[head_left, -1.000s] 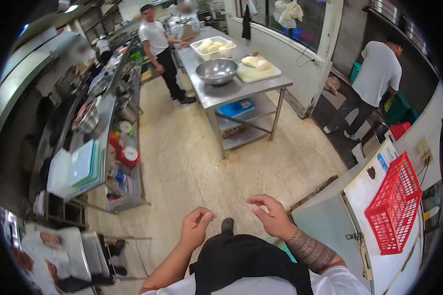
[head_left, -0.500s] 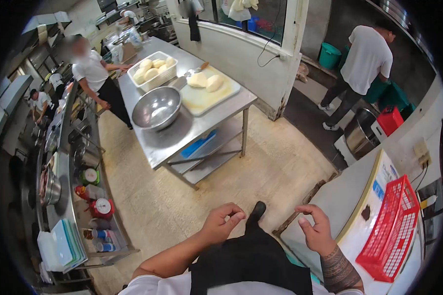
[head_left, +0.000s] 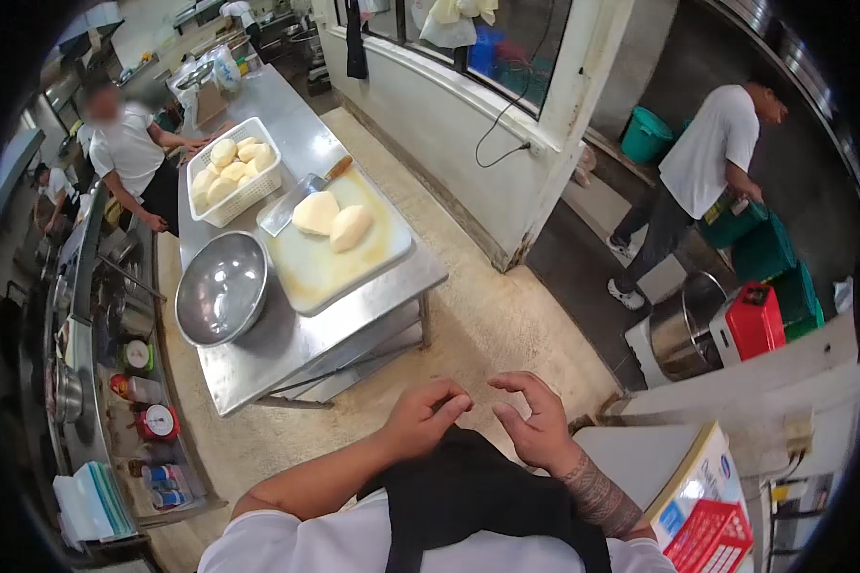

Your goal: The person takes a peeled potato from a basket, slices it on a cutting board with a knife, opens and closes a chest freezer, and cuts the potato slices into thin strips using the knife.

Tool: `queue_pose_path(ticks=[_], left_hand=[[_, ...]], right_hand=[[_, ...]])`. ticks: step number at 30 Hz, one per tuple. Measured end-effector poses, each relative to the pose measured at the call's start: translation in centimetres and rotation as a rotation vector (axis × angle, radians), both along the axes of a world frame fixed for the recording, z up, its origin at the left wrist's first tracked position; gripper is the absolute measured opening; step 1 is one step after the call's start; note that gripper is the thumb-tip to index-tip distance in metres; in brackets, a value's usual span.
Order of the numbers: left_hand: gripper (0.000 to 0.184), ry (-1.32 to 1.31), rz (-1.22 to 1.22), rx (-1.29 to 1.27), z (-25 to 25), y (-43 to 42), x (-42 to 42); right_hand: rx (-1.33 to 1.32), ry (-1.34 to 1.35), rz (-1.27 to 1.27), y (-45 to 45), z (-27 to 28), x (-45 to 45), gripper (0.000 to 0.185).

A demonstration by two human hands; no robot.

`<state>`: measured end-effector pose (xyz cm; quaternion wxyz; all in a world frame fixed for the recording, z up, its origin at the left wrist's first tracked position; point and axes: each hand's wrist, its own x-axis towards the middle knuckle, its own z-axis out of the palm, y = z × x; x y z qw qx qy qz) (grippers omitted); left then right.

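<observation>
My left hand [head_left: 428, 416] hovers in front of my black apron [head_left: 468, 497], fingers loosely curled with a small gap at the thumb. My right hand [head_left: 533, 420] faces it, thumb and fingers apart. Both are empty and touch nothing. Ahead, two large pale peeled root vegetables [head_left: 351, 227] lie on a stained white cutting board [head_left: 373, 263]. Beside them rests a broad-bladed cleaver [head_left: 287, 208] with a wooden handle. A steel bowl [head_left: 222, 288] stands left of the board. Behind it, a white plastic basket [head_left: 251, 188] holds several more of the peeled vegetables.
These stand on a steel table [head_left: 287, 358]. A co-worker [head_left: 129, 148] touches its left side; another [head_left: 707, 162] bends by green bins [head_left: 764, 248]. A red basket [head_left: 712, 540] sits on a white chest [head_left: 678, 477] at right. Shelves with scales [head_left: 158, 421] line the left.
My view has moved nearer the table and turned right. My hands have come closer together. The co-worker at right has shifted beside the bins.
</observation>
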<state>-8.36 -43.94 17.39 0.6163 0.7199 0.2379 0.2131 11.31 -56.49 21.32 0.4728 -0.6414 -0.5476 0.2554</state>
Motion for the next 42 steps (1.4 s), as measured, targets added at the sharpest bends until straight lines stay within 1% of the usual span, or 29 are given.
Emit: queue_pose_path(ticks=[2,4,6,7,8,10,16,18,20,23,24,26,28,29,32,34,35,37,40,42], left_hand=[[0.023,-0.058,0.06,-0.003,-0.7,3.1,3.3],[0.024,-0.105,0.131,0.047,-0.9,6.6,6.1],[0.026,-0.133,0.179,0.055,-1.4,10.6,9.2],[0.026,-0.135,0.196,0.036,-2.0,12.6,10.7],[0.027,-0.139,0.211,0.022,-2.3,14.7,12.1],[0.024,-0.136,0.192,0.104,-1.5,18.7,14.8],[0.023,-0.224,0.206,0.158,-0.9,26.9,21.3],[0.023,-0.211,0.264,0.169,-1.5,29.0,22.7],[0.023,-0.153,0.373,0.141,-2.5,30.4,24.1],[0.024,-0.011,0.538,0.025,-3.7,31.7,25.5],[0.024,-0.013,0.629,0.03,-3.9,32.1,26.3],[0.024,-0.007,0.806,0.038,-4.2,32.5,27.6],[0.024,-0.029,0.918,-0.01,-4.6,32.5,28.5],[0.024,-0.041,0.974,-0.035,-4.9,32.5,28.8],[0.021,-0.017,1.151,0.097,-5.2,32.4,29.0],[0.022,0.034,1.284,0.023,-5.1,32.4,28.5],[0.023,0.059,1.344,-0.019,-5.1,32.4,28.1],[0.023,0.1,1.444,-0.027,-4.8,32.6,27.0],[0.021,0.138,1.584,-0.058,-4.4,33.7,24.7],[0.02,0.183,1.658,-0.072,-4.4,34.7,22.7]], right_hand=[[0.028,0.001,0.016,4.0,0.0,2.9,0.029],[0.033,0.0,0.016,7.8,-0.4,6.2,0.025],[-0.009,0.031,-0.006,11.3,-1.3,9.9,0.021],[-0.033,0.048,-0.021,12.8,-1.7,11.5,0.019],[-0.039,0.075,-0.037,14.3,-1.8,13.0,0.011],[-0.036,0.123,-0.045,17.3,-2.2,15.9,0.008],[-0.062,0.273,-0.008,25.9,-4.0,23.5,0.007],[-0.087,0.313,0.049,29.7,-4.8,26.2,0.007],[-0.13,0.349,0.126,33.6,-5.3,28.7,0.005],[-0.164,0.225,0.312,39.7,-6.8,33.0,0.002],[-0.187,0.243,0.365,41.9,-6.9,33.9,0.004],[-0.226,0.154,0.53,46.1,-6.3,35.2,0.007],[-0.231,0.091,0.689,50.0,-6.3,35.4,0.012],[-0.241,0.076,0.777,51.9,-6.6,35.2,0.011],[-0.261,0.051,1.025,57.1,-7.2,33.4,0.01],[-0.253,0.055,1.174,60.4,-7.4,31.1,0.011],[-0.275,0.041,1.239,62.0,-7.8,30.1,0.007],[-0.319,0.016,1.357,64.7,-9.0,27.6,0.016],[-0.225,-0.224,1.484,68.1,-9.5,23.2,0.048],[-0.152,-0.388,1.561,70.6,-10.0,20.7,0.061]])
